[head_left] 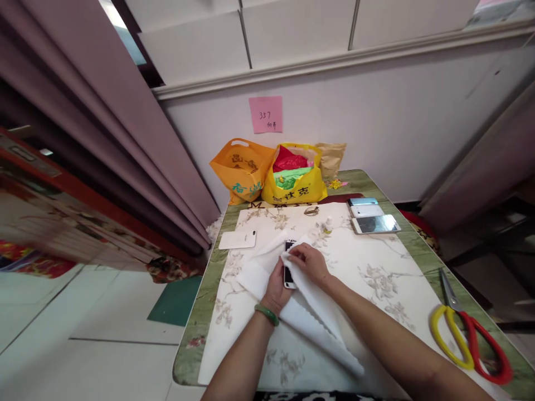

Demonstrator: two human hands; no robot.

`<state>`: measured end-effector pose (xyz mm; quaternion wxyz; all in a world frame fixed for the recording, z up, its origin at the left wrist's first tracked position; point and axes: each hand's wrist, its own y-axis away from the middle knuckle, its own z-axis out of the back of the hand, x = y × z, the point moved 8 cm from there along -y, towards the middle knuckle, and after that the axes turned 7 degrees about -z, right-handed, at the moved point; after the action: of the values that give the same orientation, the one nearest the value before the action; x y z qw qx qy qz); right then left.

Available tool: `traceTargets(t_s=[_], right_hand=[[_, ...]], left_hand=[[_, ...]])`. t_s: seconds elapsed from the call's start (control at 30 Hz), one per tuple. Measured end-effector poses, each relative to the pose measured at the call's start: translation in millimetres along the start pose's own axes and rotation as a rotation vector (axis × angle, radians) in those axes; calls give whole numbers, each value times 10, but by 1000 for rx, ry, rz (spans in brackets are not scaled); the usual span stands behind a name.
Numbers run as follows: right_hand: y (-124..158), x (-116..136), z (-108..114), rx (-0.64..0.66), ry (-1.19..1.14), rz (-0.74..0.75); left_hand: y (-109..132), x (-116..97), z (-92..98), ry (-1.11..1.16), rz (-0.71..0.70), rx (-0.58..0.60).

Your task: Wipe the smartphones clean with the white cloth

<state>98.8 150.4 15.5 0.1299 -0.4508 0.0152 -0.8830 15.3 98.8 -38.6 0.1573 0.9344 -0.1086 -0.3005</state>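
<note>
A white smartphone with a dark screen lies on a white cloth in the middle of the table. My left hand, below a green bangle, grips the phone's left side through or beside the cloth; its fingers are partly hidden. From the right, my right hand pinches a fold of the same cloth over the phone's upper part. The cloth's loose end hangs down to the lower right between my forearms.
A white phone lies face down at left; several more phones lie at right. Beyond are a small bottle, an orange bag and a yellow bag. Red-and-yellow scissors rest near the right edge.
</note>
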Motion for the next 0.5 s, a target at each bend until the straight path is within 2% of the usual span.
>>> traceTargets(t_s=[0.17,0.23,0.3,0.4,0.5], right_hand=[[-44,-126,143,-261,50,-96],[-4,-155,187,-320,93,-112],[36,-140,198,-319,168,-88],[103,-70,160,-226,307,-9],[208,-9,144,-130,351,47]], left_hand=[[-12,-6,11,16,22,-27],[-13,-6,10,48,40,-24],[-17,-10,34,73,49,-37],[-31,-30,76,105,37,-48],[-37,-29,55,138,51,-8]])
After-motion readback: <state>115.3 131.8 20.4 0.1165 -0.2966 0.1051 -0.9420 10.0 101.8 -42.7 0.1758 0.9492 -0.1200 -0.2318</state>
